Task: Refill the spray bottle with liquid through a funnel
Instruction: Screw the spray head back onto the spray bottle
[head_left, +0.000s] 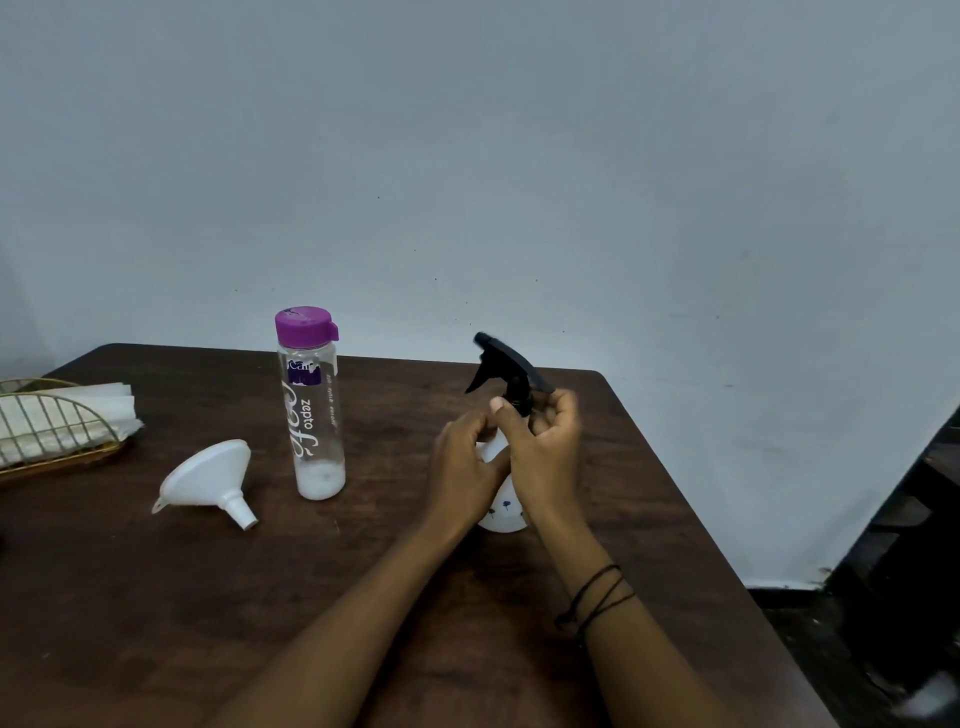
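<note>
Gripping one white spray bottle (500, 512) upright on the brown table (156, 597): left hand (464, 470) curling round its body, right hand (545, 457) clasping the black trigger head (503, 371). Lying left of the grip, one white funnel (208, 480); standing between, one purple-capped water bottle (313, 405). Sitting far left, one wire napkin holder (47, 423).

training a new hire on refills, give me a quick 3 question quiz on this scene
1. True or false: the funnel sits in the spray bottle.
2. Which hand grips the black sprayer head? A left B right
3. What colour is the clear bottle's cap?

Key:
1. False: it lies on its side on the table.
2. B: right hand; left hand holds the body.
3. Purple.
</note>
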